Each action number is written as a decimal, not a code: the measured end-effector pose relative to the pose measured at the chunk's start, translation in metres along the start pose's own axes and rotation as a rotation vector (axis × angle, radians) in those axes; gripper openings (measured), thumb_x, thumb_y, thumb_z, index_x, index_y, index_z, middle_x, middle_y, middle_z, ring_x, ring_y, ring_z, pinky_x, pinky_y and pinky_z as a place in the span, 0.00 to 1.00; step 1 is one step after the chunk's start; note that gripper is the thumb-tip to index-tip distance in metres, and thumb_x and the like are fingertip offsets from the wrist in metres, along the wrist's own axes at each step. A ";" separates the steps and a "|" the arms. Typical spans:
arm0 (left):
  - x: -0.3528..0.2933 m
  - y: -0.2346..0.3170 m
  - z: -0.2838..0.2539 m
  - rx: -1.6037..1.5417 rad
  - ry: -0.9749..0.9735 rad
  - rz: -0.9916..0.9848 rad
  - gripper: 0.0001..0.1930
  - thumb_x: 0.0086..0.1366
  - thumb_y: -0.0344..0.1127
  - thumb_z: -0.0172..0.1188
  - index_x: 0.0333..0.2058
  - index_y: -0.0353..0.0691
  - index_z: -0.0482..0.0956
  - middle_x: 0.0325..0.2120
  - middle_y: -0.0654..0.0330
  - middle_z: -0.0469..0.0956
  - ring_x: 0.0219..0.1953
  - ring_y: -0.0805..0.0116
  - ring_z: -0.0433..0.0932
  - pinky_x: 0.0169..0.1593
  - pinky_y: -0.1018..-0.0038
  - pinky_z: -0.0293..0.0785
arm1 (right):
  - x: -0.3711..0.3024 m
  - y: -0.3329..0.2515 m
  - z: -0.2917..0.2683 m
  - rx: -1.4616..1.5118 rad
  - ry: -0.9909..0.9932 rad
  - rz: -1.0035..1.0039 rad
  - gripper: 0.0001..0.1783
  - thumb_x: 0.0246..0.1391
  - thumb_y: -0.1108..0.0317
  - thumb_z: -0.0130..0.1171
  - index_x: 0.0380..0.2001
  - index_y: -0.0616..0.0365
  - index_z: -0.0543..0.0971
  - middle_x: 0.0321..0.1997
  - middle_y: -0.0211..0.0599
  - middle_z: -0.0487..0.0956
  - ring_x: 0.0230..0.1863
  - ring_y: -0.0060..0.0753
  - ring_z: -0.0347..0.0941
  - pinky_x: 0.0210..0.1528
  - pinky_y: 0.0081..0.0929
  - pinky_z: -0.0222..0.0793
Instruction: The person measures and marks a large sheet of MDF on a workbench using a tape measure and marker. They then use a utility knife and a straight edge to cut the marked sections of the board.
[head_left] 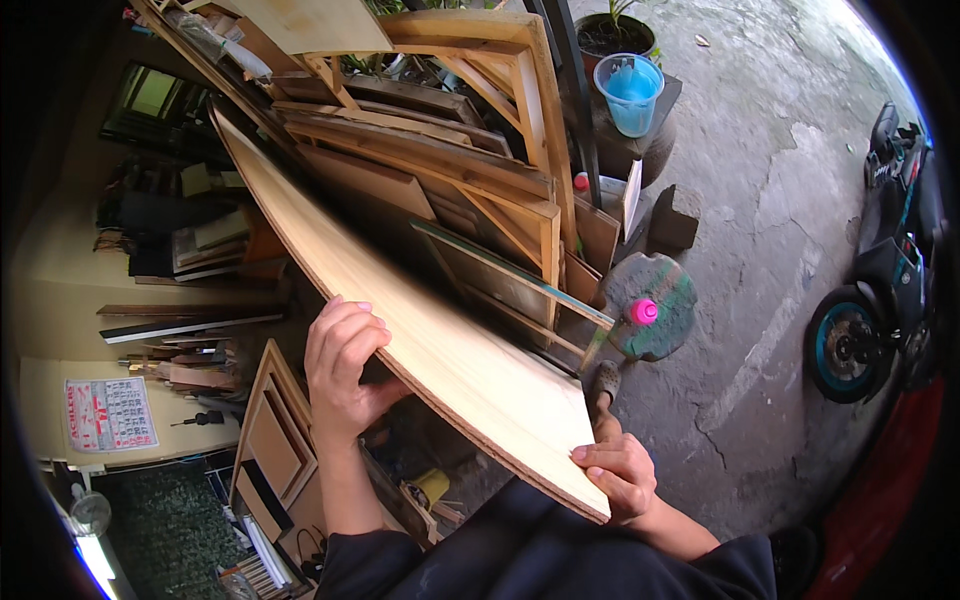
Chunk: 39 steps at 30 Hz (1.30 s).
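A long, pale plywood sheet slants across the view, from the far left down to the near right, its layered brown edge turned toward me. My left hand is closed over that long edge, fingers on the pale face and thumb underneath. At the near right corner, my right hand pinches the short end, its fingertips on top and the rest of the hand partly behind the board. Close beyond the sheet stand wooden frames and panels, leaning in a stack.
A stool-like round stand holds a pink bottle. Behind it are a dark block, a blue-tinted bucket and a potted plant. A motorcycle is parked at right. Shelves with wood pieces line the left wall.
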<state>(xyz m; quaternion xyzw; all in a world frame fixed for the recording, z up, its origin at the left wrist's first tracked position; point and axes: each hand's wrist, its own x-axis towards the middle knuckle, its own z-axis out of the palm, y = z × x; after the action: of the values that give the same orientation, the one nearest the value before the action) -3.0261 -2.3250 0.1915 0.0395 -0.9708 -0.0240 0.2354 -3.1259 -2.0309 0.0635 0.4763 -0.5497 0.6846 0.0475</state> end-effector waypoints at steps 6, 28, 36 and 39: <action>-0.006 0.001 -0.002 -0.006 0.000 -0.008 0.30 0.51 0.58 0.70 0.44 0.43 0.74 0.40 0.57 0.76 0.48 0.50 0.77 0.58 0.48 0.71 | -0.001 0.001 0.000 0.006 -0.015 -0.029 0.10 0.53 0.74 0.60 0.38 0.62 0.72 0.38 0.48 0.82 0.33 0.41 0.82 0.30 0.31 0.72; -0.013 0.000 0.009 -0.002 0.051 -0.033 0.22 0.63 0.50 0.64 0.45 0.38 0.71 0.43 0.53 0.74 0.50 0.49 0.73 0.61 0.49 0.66 | -0.003 0.014 -0.012 0.134 0.033 -0.042 0.12 0.57 0.71 0.62 0.43 0.63 0.77 0.40 0.45 0.80 0.35 0.38 0.79 0.34 0.31 0.71; 0.016 -0.010 0.041 -0.032 0.102 0.017 0.15 0.67 0.44 0.58 0.44 0.41 0.68 0.40 0.58 0.71 0.52 0.57 0.71 0.66 0.53 0.62 | -0.093 0.094 -0.070 -0.177 0.400 0.344 0.10 0.64 0.64 0.55 0.36 0.61 0.76 0.34 0.43 0.79 0.30 0.35 0.76 0.34 0.32 0.73; 0.026 -0.022 0.048 0.020 0.119 0.044 0.15 0.68 0.45 0.58 0.43 0.40 0.69 0.41 0.56 0.73 0.52 0.57 0.72 0.66 0.52 0.62 | -0.143 0.140 -0.103 -0.296 0.602 0.799 0.05 0.65 0.72 0.50 0.37 0.62 0.74 0.33 0.40 0.77 0.36 0.30 0.73 0.42 0.27 0.70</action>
<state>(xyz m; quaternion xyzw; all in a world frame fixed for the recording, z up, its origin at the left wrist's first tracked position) -3.0700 -2.3481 0.1597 0.0217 -0.9559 -0.0065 0.2930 -3.1929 -1.9381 -0.1305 -0.0004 -0.7415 0.6710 0.0053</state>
